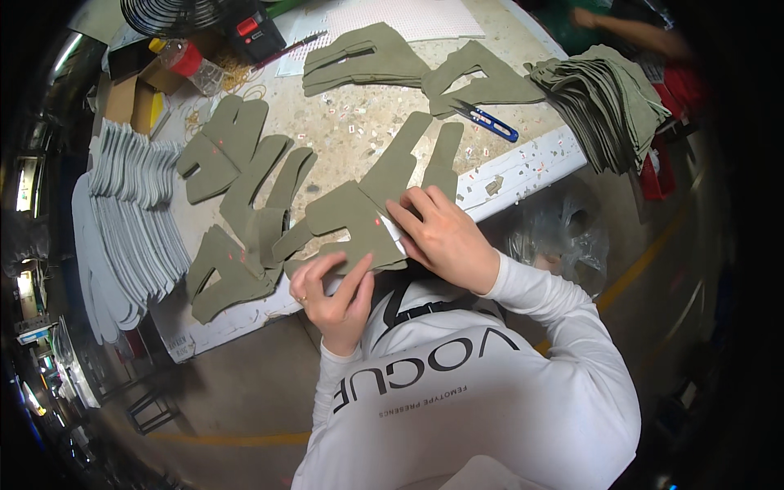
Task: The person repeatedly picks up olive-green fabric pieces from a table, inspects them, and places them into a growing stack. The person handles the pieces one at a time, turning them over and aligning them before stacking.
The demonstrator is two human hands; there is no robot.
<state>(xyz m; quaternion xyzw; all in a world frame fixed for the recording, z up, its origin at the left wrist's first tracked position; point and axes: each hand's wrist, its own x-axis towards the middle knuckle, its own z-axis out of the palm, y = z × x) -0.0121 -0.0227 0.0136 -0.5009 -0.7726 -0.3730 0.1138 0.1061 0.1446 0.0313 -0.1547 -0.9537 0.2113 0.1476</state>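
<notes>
A flat olive-green cut piece (347, 214), apparently fabric, lies at the table's near edge before me, with long strips and a cut-out slot. My right hand (445, 237) grips its right edge with bent fingers; a small white patch (394, 233) shows beside the fingertips. At the near edge, my left hand (335, 298) has its fingers bent and apart, the tips close to or touching the olive layers. Whether anything lies between thumb and index is hard to see. More olive cut pieces (224, 151) lie to the left, partly overlapping.
Blue thread snips (488, 121) lie right of centre, near olive stacks (363, 61). A thick olive pile (604, 106) overhangs the right edge. Grey stacked pieces (135, 237) stand left. Behind are a bottle (192, 65) and a black fan guard (167, 12). Another person's arm (629, 33) shows far right.
</notes>
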